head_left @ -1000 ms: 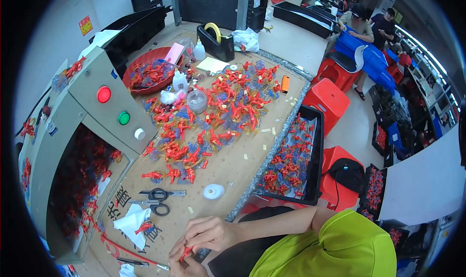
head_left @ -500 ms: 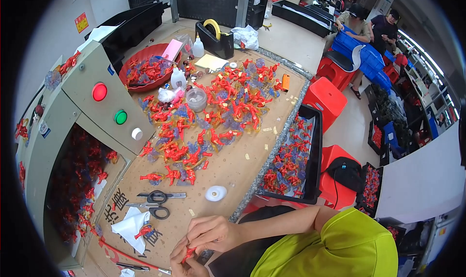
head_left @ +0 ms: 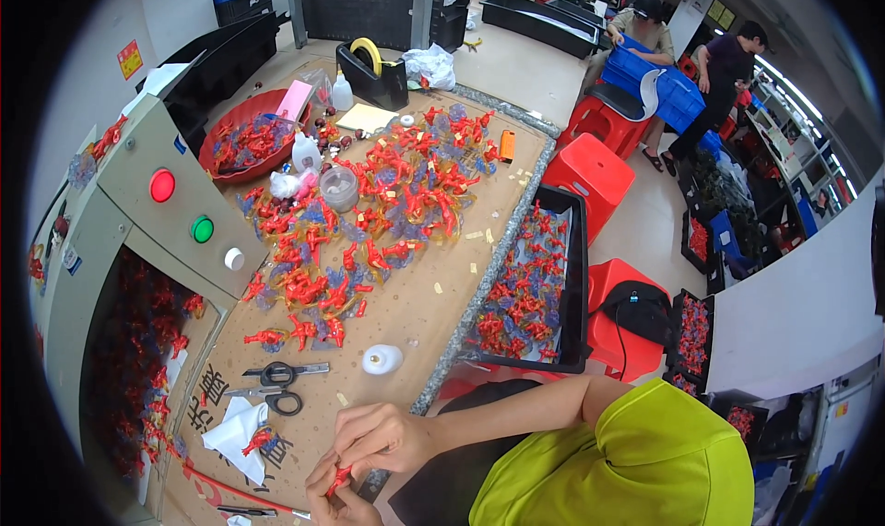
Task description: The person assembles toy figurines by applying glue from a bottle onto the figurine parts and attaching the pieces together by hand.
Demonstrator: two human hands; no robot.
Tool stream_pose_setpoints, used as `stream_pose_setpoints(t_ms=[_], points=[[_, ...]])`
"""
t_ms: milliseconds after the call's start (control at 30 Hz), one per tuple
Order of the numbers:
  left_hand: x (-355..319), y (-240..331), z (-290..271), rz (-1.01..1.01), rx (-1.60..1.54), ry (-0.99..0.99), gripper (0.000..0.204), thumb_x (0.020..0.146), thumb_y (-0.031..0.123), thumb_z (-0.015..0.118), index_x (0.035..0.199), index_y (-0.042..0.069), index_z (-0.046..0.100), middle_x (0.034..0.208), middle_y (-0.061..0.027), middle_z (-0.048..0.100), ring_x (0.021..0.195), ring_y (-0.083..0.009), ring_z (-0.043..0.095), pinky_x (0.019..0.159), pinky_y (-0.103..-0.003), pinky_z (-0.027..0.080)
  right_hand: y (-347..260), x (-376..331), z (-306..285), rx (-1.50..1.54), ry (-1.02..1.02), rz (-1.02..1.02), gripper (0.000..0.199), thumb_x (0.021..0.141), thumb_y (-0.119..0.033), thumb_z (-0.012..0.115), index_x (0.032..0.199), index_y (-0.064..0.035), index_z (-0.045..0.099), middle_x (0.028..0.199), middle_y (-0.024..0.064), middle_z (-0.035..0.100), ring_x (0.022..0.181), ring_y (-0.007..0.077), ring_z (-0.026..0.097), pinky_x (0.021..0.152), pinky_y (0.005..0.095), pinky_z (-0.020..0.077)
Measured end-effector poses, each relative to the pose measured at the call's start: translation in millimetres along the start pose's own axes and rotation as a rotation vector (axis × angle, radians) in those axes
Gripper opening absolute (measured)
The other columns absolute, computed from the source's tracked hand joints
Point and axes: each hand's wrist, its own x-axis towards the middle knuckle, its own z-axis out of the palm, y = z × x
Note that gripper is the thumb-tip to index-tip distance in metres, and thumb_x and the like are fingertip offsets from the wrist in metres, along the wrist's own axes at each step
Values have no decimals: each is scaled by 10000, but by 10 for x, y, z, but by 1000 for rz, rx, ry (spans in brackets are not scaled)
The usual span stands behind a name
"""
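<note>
At the table's near edge, my left hand (head_left: 343,508) is closed round a small red plastic figure part (head_left: 340,478), mostly hidden by the fingers. My right hand (head_left: 385,440) bends over it from above, fingertips pinched together on the same part. Just beyond lies a white squeeze bottle (head_left: 382,359) with its tip up. Black-handled scissors (head_left: 279,401) rest left of it. A white cloth (head_left: 230,441) with a red figure (head_left: 257,441) on it is left of my hands. Many red figures with clear blue and yellow parts (head_left: 318,291) cover the table beyond.
A grey machine (head_left: 138,194) with red and green buttons stands at left, figures inside its opening. A red bowl (head_left: 251,168) and tape dispenser (head_left: 373,85) sit far back. Right of the table are a black tray (head_left: 575,277) of figures and red stools (head_left: 590,180). Two people are farther off.
The whole view has shifted, so the table appears slightly farther left and up. Both my hands stay closed on the red part. A person in the background has turned and stands more upright.
</note>
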Motion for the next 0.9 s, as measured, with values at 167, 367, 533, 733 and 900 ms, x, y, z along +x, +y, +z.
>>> stream_pose_setpoints(t_ms=[167,367,533,733,900], points=[[12,-53,52,-37,-73,55,85,909,18,562,903,-59,526,986,-209,641,938,-264,640,839,-344,513,-20,-4,-11,-21,4,17,167,713,10,745,861,47,676,875,117,638,806,290,585,676,363,495],[5,-47,60,-35,-83,56,110,915,42,581,910,-56,531,990,-200,642,941,-260,637,843,-338,509,-29,-32,-17,-29,1,47,163,716,19,740,866,45,682,877,118,641,810,284,588,682,358,497],[10,-30,55,-36,-65,57,98,903,27,586,915,-56,536,975,-197,646,933,-260,636,839,-336,509,-20,-35,-14,-34,-5,52,158,725,5,739,869,40,686,878,117,642,812,285,590,689,360,498],[19,-43,-30,1,-37,73,79,889,23,606,907,-47,573,981,-197,655,920,-265,634,825,-343,505,8,19,33,-39,-15,16,109,744,-26,750,839,7,709,874,113,652,799,287,605,700,371,507],[205,34,144,11,-117,104,113,802,-143,588,831,-35,602,914,-187,696,892,-297,694,765,-343,558,-28,110,-85,-276,-62,68,210,622,-17,781,826,-36,734,833,85,671,741,244,627,648,328,511]])
